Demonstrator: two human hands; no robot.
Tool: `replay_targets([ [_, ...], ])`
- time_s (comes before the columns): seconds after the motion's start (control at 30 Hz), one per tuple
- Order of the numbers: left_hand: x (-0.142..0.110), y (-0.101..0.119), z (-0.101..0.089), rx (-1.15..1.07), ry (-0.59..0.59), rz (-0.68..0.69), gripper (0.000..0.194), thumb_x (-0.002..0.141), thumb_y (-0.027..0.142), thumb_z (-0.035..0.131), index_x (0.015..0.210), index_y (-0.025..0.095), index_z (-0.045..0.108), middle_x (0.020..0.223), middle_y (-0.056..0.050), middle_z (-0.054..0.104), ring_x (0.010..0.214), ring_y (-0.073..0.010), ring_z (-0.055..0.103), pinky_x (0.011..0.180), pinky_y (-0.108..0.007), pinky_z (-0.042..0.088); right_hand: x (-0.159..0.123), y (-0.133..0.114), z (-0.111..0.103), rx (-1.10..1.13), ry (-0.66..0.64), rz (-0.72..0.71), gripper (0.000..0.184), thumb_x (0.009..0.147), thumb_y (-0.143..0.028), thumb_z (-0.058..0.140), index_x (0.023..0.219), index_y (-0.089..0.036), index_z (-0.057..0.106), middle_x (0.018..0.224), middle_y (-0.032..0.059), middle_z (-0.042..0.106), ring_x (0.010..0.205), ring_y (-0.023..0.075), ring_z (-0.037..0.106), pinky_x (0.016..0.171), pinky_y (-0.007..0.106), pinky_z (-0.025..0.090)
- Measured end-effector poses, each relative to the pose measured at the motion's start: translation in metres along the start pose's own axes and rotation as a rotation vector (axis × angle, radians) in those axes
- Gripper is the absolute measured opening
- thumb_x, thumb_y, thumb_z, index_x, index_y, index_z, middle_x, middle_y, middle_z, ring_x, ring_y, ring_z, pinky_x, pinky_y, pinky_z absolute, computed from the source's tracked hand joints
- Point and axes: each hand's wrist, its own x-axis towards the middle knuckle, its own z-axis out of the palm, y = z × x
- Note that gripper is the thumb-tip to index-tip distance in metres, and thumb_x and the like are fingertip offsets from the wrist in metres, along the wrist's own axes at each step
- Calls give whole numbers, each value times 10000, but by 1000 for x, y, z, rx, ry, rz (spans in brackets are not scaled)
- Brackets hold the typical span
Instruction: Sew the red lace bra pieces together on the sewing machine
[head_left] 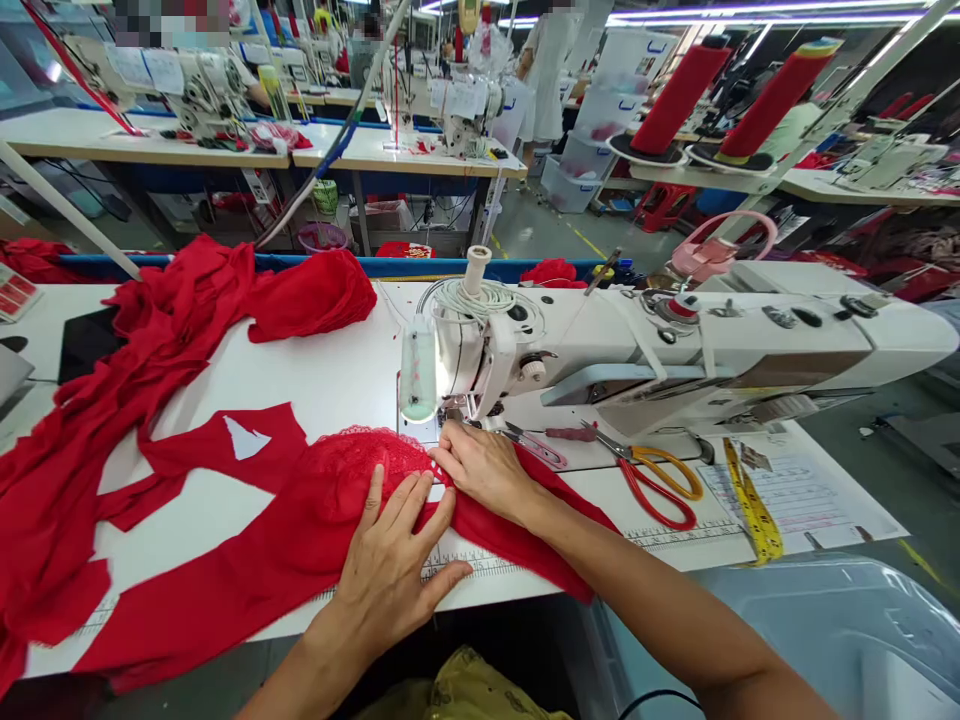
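Note:
My left hand (397, 555) lies flat with its fingers spread on a red lace-trimmed garment piece (285, 520). My right hand (484, 470) is curled over the same piece close to the presser foot, its thumb and fingertips closed on the fabric by the lace edge (367, 440). Just beyond the fingertips is the needle area of a white sewing machine (585, 340), where the needle itself is hard to make out. One red fabric strip passes under my right wrist and hangs at the table's front edge.
Orange-and-red-handled scissors (660, 480) and small snips (536, 445) lie right of my right hand. A yellow tape measure (752, 505) rests on a printed sheet (806, 500). Heaped red fabric (180, 330) covers the left side. A clear plastic bin (810, 620) stands at front right.

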Motion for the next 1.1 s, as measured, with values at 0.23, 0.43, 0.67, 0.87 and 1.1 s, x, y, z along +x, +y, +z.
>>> replay_targets([
  [0.23, 0, -1, 3, -13, 0, 3, 637, 942, 602, 474, 1313, 94, 577, 1279, -162, 663, 1251, -297, 574, 1243, -539, 81, 0, 0, 0, 18, -9, 1, 148, 991, -327, 517, 919, -224, 597, 824, -8, 709, 751, 164, 640, 655, 264, 328],
  [0.43, -3, 0, -1, -55, -14, -19, 629, 936, 599, 497, 1308, 97, 571, 1285, -172, 655, 1248, -313, 574, 1228, -602, 106, 0, 1, 2, 54, 38, -3, 153, 991, -314, 513, 909, -213, 594, 823, 11, 700, 750, 172, 634, 653, 267, 342],
  [0.67, 18, -17, -15, -262, 12, -65, 302, 1022, 289, 425, 1241, 146, 575, 1162, -112, 698, 1130, -246, 629, 1084, -518, 449, -22, 10, -4, 195, 162, -163, 137, 990, -163, 470, 961, -229, 586, 902, -7, 683, 836, 149, 623, 753, 254, 443],
  [0.87, 26, -41, 1, -324, 9, -78, 185, 997, 224, 463, 1103, 159, 599, 1160, -115, 685, 1137, -247, 633, 1014, -460, 526, -37, 11, 12, 128, 270, -334, 221, 910, -359, 667, 1065, -208, 623, 1093, 77, 675, 1015, 239, 601, 866, 365, 490],
  [1.1, 10, -52, 12, -211, -32, -95, 256, 991, 331, 502, 1191, 178, 548, 1363, -137, 613, 1340, -283, 517, 1119, -568, 421, -42, 24, 21, 112, 314, -281, 457, 828, -423, 753, 1196, -200, 598, 1244, 91, 655, 1106, 284, 591, 949, 443, 450],
])
